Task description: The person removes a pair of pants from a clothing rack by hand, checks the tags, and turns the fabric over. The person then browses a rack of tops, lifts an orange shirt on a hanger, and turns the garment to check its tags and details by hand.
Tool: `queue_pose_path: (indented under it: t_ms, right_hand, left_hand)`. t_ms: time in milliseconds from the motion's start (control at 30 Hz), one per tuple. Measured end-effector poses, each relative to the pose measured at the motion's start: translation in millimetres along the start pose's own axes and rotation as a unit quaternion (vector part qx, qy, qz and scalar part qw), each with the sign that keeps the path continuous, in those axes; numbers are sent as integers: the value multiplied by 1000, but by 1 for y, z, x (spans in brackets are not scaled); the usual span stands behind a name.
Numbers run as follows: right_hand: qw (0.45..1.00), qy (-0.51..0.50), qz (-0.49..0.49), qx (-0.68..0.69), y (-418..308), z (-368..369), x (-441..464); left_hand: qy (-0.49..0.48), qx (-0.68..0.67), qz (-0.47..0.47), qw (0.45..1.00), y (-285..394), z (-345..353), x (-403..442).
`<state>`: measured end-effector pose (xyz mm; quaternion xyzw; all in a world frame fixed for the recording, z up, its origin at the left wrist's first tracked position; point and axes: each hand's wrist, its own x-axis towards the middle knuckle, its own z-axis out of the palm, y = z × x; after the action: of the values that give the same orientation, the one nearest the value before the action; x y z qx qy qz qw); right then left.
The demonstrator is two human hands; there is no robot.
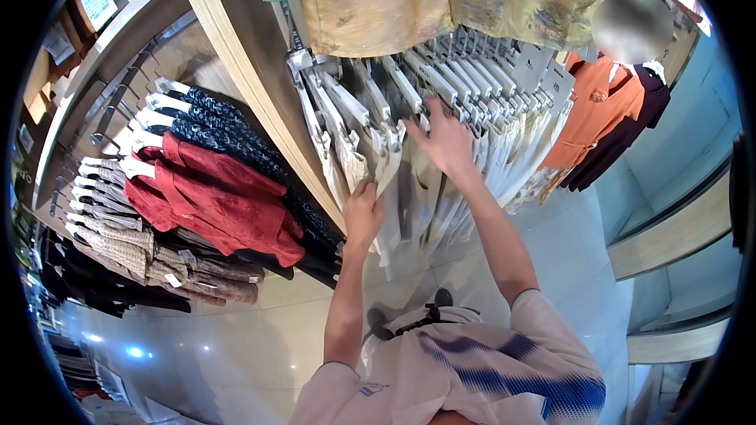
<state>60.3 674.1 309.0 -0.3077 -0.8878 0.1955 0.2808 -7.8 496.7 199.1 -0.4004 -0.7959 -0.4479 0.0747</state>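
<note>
White and cream garments hang close together from white hangers on a rack in front of me. My left hand is closed on the edge of a cream garment near the rack's left end. Higher up and to the right, my right hand has its fingers spread against the hangers and the tops of the garments, its fingertips partly blurred. Between my two hands the hanging garments stand a little apart.
Yellow patterned fabric hangs above the rack. A wooden post separates it from a left rack with a red garment and knitwear. Orange clothing hangs at right, near a blurred round shape. Tiled floor lies below.
</note>
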Motion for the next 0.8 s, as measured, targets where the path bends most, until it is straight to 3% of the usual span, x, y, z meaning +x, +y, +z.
queue_pose_path:
  t_ms: [200,800]
  right_hand:
    - [997,-17,-28,-71,6,5,14]
    - [980,145,-138,-8,9,-2,27]
  left_hand:
    - [2,12,6,1000,-1,-1,0]
    - [13,-20,31,999,-12,5,1]
